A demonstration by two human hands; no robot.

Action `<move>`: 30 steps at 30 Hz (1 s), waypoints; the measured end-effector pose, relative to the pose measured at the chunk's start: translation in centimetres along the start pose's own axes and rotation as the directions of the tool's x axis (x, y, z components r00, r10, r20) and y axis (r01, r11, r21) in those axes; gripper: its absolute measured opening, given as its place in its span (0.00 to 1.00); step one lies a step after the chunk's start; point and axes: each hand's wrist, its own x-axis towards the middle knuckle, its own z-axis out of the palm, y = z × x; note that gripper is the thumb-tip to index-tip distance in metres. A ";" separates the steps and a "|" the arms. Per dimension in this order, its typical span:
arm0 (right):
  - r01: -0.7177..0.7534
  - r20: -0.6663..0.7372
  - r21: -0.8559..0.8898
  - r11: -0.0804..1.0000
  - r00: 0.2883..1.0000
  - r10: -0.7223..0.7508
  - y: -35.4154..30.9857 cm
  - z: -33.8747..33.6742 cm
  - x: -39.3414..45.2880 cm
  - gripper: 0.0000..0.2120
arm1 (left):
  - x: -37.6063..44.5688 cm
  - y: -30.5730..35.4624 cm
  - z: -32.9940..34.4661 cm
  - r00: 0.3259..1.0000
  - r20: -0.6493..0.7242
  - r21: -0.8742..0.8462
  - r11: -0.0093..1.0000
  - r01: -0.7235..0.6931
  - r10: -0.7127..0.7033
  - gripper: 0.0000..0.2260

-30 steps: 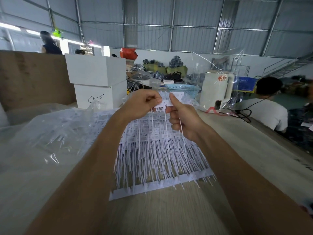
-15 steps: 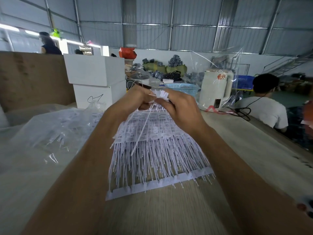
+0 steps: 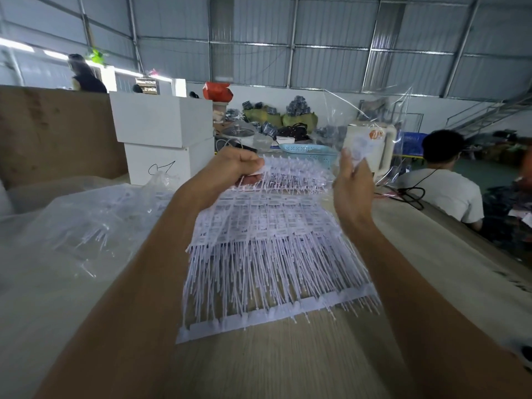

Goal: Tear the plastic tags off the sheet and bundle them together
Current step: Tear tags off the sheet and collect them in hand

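The person holds a sheet of white plastic tags point(image 3: 267, 226) up above the wooden bench point(image 3: 259, 364), its long stems hanging down to a strip along the lower edge that nearly brushes the bench top. The left hand point(image 3: 239, 168) has its fingers curled round the sheet's upper left corner, gripping it there. The right hand point(image 3: 352, 180) is off to the right of the sheet's top edge and apart from it, pinching a small bunch of torn-off tags point(image 3: 358, 149) between fingers and thumb; the bunch is blurred, so how many it holds cannot be told.

Judging by this, the task is at an early stage. Only that small bunch looks to be free of the sheet, while row upon row of tags remains attached, from the folded-over top down through the printed labels to the stems. Nearly all the tearing therefore seems left to do, and the bundling has gone no further than the few gathered in the right hand.

To the left on the bench lies a clear plastic bag point(image 3: 86, 226) with more white tags showing through it; whether those are finished bundles or fresh sheets cannot be told. Behind it stand two stacked white boxes point(image 3: 164, 139), and another person point(image 3: 440, 182) sits at the right
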 end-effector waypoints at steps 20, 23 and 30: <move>-0.356 0.488 0.138 0.924 0.836 0.249 -1.5 2.3 -1.4 0.20 | 0.0 -0.3 0.9 0.998 0.059 0.136 0.990 -0.028 0.020 0.07; -0.386 0.569 0.094 0.918 0.777 0.269 -1.7 2.6 -1.7 0.21 | 0.0 -0.1 0.7 0.996 0.083 0.163 0.986 -0.035 0.022 0.11; -0.337 0.578 -0.017 0.941 0.765 0.285 -1.4 3.2 -2.4 0.23 | -0.3 0.4 0.7 0.989 0.064 0.186 0.972 -0.142 0.133 0.09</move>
